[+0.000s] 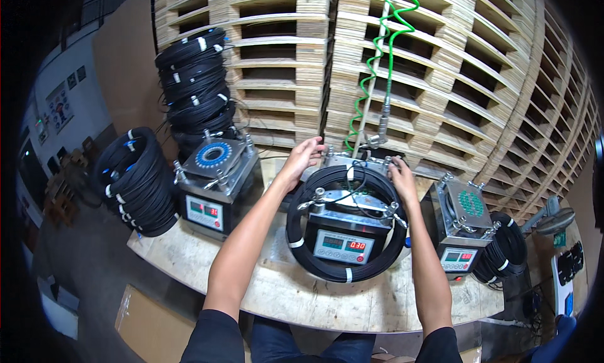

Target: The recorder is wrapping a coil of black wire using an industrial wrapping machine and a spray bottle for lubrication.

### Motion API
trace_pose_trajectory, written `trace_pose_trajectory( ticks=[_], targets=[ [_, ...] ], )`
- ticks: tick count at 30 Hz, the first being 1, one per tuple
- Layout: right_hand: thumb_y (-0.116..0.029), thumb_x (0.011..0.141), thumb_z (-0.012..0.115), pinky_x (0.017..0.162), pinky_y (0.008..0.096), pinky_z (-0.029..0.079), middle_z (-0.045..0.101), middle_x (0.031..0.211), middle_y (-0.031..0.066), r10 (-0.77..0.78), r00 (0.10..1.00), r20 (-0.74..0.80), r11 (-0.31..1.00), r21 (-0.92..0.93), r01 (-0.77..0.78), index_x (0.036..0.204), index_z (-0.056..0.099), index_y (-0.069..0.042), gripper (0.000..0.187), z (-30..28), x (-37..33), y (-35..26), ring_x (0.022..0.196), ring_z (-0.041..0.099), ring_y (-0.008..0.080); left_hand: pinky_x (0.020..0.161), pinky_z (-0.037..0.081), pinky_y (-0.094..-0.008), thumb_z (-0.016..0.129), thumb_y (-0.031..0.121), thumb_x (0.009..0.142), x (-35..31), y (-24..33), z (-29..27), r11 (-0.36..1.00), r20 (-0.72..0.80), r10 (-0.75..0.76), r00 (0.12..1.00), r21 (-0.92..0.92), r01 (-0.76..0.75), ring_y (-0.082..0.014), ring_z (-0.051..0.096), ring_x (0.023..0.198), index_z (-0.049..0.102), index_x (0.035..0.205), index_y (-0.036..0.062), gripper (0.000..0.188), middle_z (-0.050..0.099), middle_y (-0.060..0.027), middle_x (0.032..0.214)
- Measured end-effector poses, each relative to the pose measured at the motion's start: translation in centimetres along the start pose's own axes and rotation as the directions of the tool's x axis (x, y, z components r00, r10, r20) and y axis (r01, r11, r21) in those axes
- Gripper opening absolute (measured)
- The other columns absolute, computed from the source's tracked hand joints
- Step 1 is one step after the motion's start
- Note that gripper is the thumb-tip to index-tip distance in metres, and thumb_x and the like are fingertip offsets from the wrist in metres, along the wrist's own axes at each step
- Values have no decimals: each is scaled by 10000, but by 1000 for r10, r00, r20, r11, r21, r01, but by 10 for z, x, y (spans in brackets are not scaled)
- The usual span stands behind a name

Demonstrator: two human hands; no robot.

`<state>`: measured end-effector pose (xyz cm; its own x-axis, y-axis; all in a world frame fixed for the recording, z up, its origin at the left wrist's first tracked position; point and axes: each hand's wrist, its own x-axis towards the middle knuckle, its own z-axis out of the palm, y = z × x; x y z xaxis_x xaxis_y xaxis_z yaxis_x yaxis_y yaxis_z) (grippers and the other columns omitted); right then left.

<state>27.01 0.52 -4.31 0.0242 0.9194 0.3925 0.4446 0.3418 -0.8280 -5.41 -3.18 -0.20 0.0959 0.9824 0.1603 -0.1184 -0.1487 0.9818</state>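
The cable coil (374,271), probably springy and fairly heavy, suits holding at nine and three o'clock; left hand (303,160) is spread at eleven, right hand (401,176) sits at one, grip unclear.

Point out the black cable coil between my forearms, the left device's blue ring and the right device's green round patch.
Black cable coil (295,221): head view, left side of its loop.
Blue ring (199,155): head view, left part of its band.
Green round patch (470,204): head view, middle of its face.

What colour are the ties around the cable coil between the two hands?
White: the ties stand out against the black coil, best seen in the head view.
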Motion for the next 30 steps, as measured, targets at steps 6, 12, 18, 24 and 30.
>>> trace_pose_trajectory(
  ticks=[6, 12, 18, 24, 30],
  targets=[
    [-176, 990, 527, 908, 313, 478, 671, 1114, 147, -155, 986, -54, 988, 11, 156, 1294, 575, -5, 352, -8, -54, -50, 998, 627, 201, 611, 411, -242, 613, 189, 968, -120, -8, -11, 839, -263, 479, 838, 418, -348, -63, 469, 680, 635, 1023, 23, 177, 542, 22, 749],
    [-178, 1019, 486, 941, 294, 438, 660, 1136, 117, -72, 985, -157, 995, 57, 82, 1240, 601, 14, 315, -23, -104, -51, 1032, 600, 185, 567, 433, -342, 611, 222, 969, -171, -7, 7, 735, -77, 466, 882, 589, -336, -215, 561, 613, 613, 931, 4, 221, 573, -86, 697],
    [-118, 990, 489, 916, 293, 445, 687, 1064, 121, -26, 972, -232, 993, 108, 52, 1143, 650, 27, 265, -11, -112, -56, 995, 612, 174, 629, 475, -383, 598, 252, 973, -173, -5, -13, 580, -110, 400, 910, 799, -158, -334, 624, 699, 582, 929, -11, 267, 639, -171, 791],
    [-102, 983, 488, 873, 274, 454, 685, 1040, 99, -10, 966, -259, 989, 139, 47, 1142, 652, 27, 262, -15, -113, -53, 945, 608, 148, 614, 508, -379, 648, 229, 943, -180, -7, 17, 676, -46, 441, 896, 674, -298, -322, 665, 694, 560, 1045, 3, 263, 650, -146, 756],
    [-96, 983, 498, 863, 275, 460, 685, 1031, 97, 10, 960, -280, 984, 174, 41, 1146, 650, 25, 253, -17, -112, -51, 931, 609, 145, 616, 525, -392, 633, 70, 914, -181, -7, 84, 565, 121, 603, 788, 633, -530, -345, 672, 750, 558, 934, 1, 104, 639, -150, 868]
  ],
)
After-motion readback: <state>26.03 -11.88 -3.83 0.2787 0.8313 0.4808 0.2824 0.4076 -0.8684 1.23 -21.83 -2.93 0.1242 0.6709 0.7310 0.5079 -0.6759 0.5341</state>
